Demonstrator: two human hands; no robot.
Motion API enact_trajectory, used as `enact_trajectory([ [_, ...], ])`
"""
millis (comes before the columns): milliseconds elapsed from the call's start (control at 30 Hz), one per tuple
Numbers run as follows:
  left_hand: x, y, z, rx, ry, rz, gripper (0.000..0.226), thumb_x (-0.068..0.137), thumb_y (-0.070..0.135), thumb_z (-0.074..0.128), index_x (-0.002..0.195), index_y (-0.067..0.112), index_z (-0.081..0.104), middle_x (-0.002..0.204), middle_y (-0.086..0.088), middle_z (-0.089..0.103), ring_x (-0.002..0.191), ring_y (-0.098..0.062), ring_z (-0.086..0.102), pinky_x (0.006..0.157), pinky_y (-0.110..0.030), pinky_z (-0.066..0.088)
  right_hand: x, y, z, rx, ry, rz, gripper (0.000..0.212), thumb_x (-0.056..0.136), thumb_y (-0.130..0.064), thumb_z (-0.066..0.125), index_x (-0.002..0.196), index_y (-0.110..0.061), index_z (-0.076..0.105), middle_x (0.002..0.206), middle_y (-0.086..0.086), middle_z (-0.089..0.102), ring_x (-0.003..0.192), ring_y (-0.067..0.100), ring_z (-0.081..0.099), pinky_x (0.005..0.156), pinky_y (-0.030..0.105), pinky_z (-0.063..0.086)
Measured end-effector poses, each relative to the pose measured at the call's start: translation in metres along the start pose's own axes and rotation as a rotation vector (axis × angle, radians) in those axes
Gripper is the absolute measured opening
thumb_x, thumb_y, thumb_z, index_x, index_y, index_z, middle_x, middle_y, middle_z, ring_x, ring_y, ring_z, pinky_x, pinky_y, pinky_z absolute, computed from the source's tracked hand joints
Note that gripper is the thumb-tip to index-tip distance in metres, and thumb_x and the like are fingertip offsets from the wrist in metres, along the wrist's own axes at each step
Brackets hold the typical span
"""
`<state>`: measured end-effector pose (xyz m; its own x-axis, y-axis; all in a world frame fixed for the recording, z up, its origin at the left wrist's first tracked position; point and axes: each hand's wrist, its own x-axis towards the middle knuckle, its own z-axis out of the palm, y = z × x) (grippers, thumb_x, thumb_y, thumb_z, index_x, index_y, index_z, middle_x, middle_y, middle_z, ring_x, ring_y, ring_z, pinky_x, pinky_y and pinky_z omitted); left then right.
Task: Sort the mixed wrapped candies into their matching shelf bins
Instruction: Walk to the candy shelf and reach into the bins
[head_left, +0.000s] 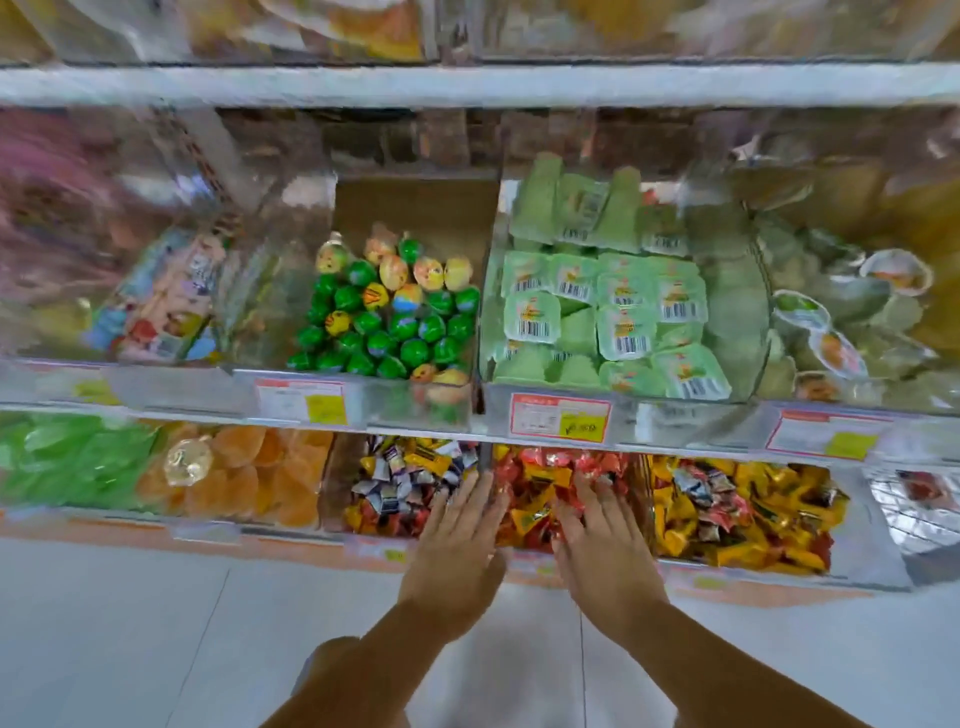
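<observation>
Three clear bins of wrapped candies sit on the lowest shelf. The left bin (332, 488) holds mixed white, purple, yellow and red pieces (395, 480). The middle one holds mostly red and yellow candies (535, 491). The right bin (857, 540) holds mostly yellow candies (748, 514) with some red and silver ones. My left hand (457, 545) lies flat with straight fingers over the divider between the left and middle bins. My right hand (602, 540) reaches into the middle bin, fingers spread on the candies. Neither hand visibly holds a piece.
The shelf above carries green and yellow foil balls (389, 312), green jelly cups (608, 301) and more cups at the right (831, 322). Orange (260, 478) and green packs (67, 457) lie at lower left. Price tags (558, 418) line the shelf edges. White tiled floor (130, 634) lies below.
</observation>
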<state>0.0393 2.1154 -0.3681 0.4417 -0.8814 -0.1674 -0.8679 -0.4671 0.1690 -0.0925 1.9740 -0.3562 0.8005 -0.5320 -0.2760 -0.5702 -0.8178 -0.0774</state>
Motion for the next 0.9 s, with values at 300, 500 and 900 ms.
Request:
enact_trajectory([
  [300,0.04,-0.021,0.076,0.017,0.438,0.106,0.053,0.095,0.042,0.04,0.145,0.022,0.037,0.16,-0.002,0.02,0.148,-0.019,0.015,0.113,-0.043,0.021,0.052,0.007,0.086,0.055,0.377,-0.2,0.05,0.091,-0.042,0.04,0.138,-0.025,0.05,0.152,0.012,0.036,0.141,0.033,0.031,0.108,0.054,0.027],
  [500,0.049,-0.024,0.098,0.041,0.611,0.127,0.054,0.094,0.038,0.042,0.146,0.023,0.036,0.159,-0.001,0.022,0.148,-0.02,0.017,0.116,-0.042,0.019,0.059,0.009,0.101,0.072,0.56,-0.176,0.055,0.099,-0.049,0.019,0.141,-0.026,0.046,0.153,0.007,0.036,0.14,0.029,0.033,0.107,0.052,0.026],
  [900,0.037,-0.026,0.095,-0.063,0.553,0.142,0.052,0.102,0.044,0.032,0.151,0.029,0.026,0.161,0.013,-0.003,0.147,-0.008,-0.011,0.121,-0.033,-0.004,0.06,0.005,0.105,0.036,0.504,-0.091,0.059,0.097,-0.059,0.019,0.143,-0.031,0.042,0.154,-0.001,0.033,0.142,0.022,0.029,0.11,0.048,0.032],
])
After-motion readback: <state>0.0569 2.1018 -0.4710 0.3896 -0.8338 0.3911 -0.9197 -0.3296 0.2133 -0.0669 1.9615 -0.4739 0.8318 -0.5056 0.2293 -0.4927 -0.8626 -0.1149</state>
